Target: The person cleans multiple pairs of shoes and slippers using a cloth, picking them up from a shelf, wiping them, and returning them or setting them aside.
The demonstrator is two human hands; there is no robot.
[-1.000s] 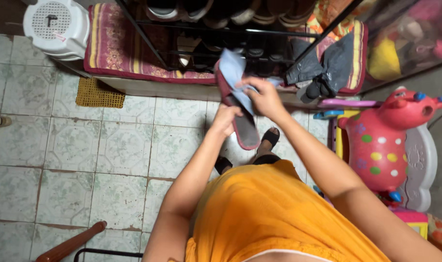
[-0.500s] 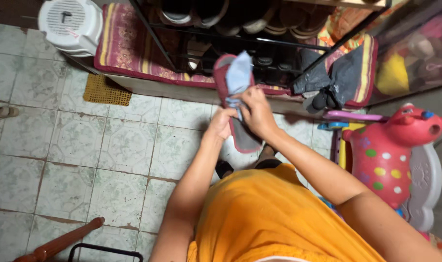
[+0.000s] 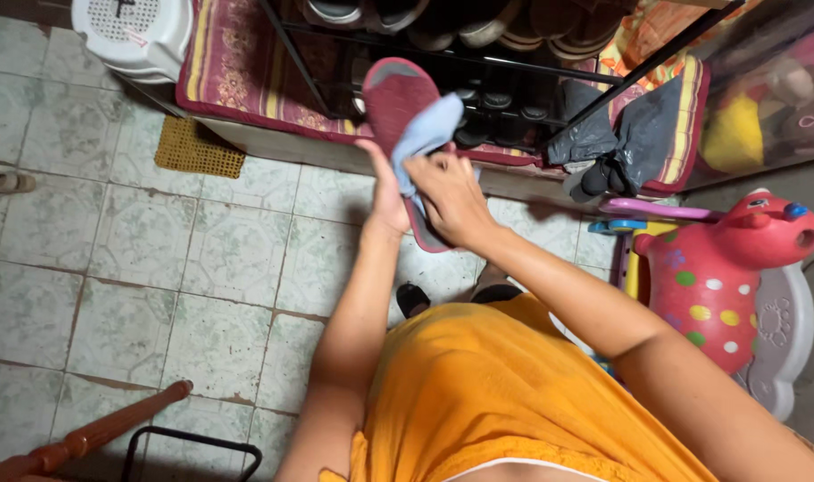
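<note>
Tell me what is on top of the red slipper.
A light blue cloth lies over the red slipper, pressed by the right hand. The left hand grips its edge. The slipper's middle is covered.

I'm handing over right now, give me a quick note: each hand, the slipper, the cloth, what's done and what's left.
Left hand: grips the dark red slipper at mid-length, sole facing the camera, above the tiled floor.
Right hand: presses the light blue cloth against the sole.
Done: cloth lies on the slipper's upper half.
Left: the heel end, hidden behind the hands. How clean the sole is cannot be told.
</note>
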